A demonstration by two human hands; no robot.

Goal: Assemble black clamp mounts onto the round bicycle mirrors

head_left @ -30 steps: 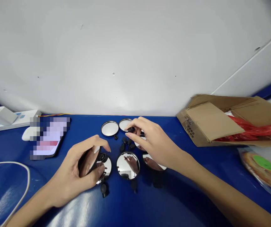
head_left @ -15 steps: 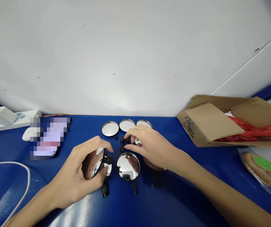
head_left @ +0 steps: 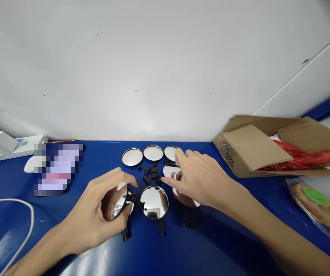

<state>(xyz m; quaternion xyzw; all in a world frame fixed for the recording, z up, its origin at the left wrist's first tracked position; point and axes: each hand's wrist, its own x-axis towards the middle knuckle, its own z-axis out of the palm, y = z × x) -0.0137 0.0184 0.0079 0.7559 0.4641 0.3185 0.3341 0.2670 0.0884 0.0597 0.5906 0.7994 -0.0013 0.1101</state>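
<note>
My left hand (head_left: 96,212) grips a round convex mirror (head_left: 115,203) by its edge, tilted, with a small black threaded fitting (head_left: 133,197) on its back facing right. Over the right part of the group hovers my right hand (head_left: 201,178), thumb and fingers apart, nothing visible between them. Below its thumb tip lie several small black joint pieces (head_left: 154,175). One mirror (head_left: 169,169) is partly hidden under the right hand. In front lies a mirror with a black stem (head_left: 154,203); to its right another stemmed mirror (head_left: 186,200) is partly covered.
Round mirrors (head_left: 153,153) lie in a row near the wall, with small black rings (head_left: 139,167) before them. Left are a phone (head_left: 59,168), a white case (head_left: 32,164), a power strip (head_left: 32,143) and a cable (head_left: 32,218). Right are a cardboard box (head_left: 253,147) and wrapped food (head_left: 318,203).
My right hand has moved right, off the black joint pieces, and its thumb and fingers have spread. My left hand keeps hold of its mirror, almost unmoved. The view has shifted slightly.
</note>
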